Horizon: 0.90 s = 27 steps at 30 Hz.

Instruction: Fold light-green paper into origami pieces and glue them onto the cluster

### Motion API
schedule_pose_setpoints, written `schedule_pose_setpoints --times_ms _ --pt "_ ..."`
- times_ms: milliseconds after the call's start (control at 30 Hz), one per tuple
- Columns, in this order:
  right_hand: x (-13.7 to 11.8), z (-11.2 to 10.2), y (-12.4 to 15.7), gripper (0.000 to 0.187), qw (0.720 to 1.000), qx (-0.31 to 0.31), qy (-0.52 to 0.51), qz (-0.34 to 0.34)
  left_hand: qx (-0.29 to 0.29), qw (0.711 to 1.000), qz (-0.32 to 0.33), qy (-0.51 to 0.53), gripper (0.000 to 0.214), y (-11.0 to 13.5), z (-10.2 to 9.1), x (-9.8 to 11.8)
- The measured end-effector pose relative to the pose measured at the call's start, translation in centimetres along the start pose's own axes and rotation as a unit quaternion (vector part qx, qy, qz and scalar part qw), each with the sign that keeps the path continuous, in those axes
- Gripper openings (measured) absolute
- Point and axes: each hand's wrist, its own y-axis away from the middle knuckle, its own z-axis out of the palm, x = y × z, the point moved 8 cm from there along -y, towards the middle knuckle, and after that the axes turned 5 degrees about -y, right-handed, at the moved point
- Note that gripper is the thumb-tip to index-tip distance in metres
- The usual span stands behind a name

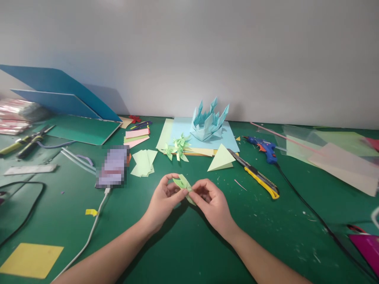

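Note:
A small pale-green folded paper piece (pixel 184 182) is pinched between my two hands, just above the green tabletop. My left hand (pixel 166 197) grips its left side with thumb and fingers. On the other side, my right hand (pixel 211 200) holds the lower right part between thumb and bent fingers. Beyond them lie several finished green paper flowers (pixel 179 146). A folded pale-green sheet (pixel 221 158) stands slightly raised to the right of these. Farther back, a light-blue origami piece with tall points (pixel 207 125) sits on stacked blue paper (pixel 229 136).
A yellow utility knife (pixel 257 179) and a blue glue gun (pixel 265 148) with a black cord lie to the right. Green paper slips (pixel 144 162) and a phone (pixel 114 167) on a white cable (pixel 99 217) are left. Pliers (pixel 32 142) and a yellow sheet (pixel 32 259) lie farther left.

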Motion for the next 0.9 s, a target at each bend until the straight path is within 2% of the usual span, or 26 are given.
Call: schedule_pose_setpoints --times_ms 167,367,667,900 --pt "0.9 0.1 -0.2 0.022 0.997 -0.005 -0.048 0.055 -0.034 0.999 -0.016 0.024 0.047 0.0 0.4 -0.3" --pt "1.2 0.0 -0.3 0.026 0.993 -0.012 -0.079 0.088 -0.018 1.000 -0.014 0.010 0.043 -0.1 0.2 -0.4" --pt "1.4 0.3 -0.3 0.028 0.989 -0.033 -0.087 0.112 -0.008 0.994 0.085 -0.075 0.035 0.1 0.2 0.8" --pt "1.5 0.5 -0.2 0.027 0.989 -0.046 -0.075 0.122 0.028 0.972 0.148 -0.179 0.026 0.6 -0.2 1.5"
